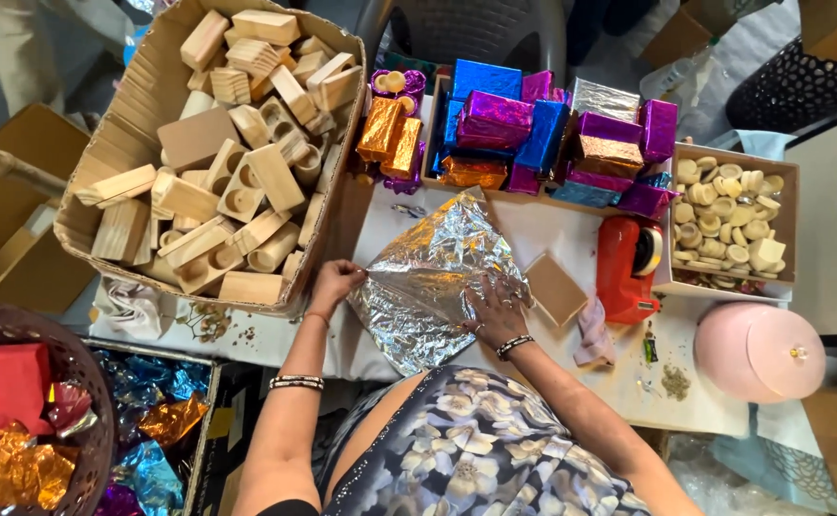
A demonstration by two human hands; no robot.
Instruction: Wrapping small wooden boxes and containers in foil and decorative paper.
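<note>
Grip: left hand (334,283) pinching foil sheet (433,282) edge; right hand (497,308) flat, fingers spread, pressing it.
Foil: silver, crinkled, mid-table (552,229).
Parcels (524,134): blue, purple, orange blocks stacked behind.
Carton (103,162): bare wooden blocks, left.
Tape dispenser (624,268): red, right.

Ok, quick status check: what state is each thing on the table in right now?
Silver foil sheet: unfolded, crinkled, flat on the table.
Left hand: pinching the foil's left edge.
Right hand: pressed flat on the foil.
Flat wooden block: bare, unwrapped, beside the foil.
Cardboard box: open, heaped with bare wooden blocks.
Wrapped blocks: covered in coloured foil, stacked.
Red tape dispenser: loaded with a roll.
Pink round container: lid on.
</note>
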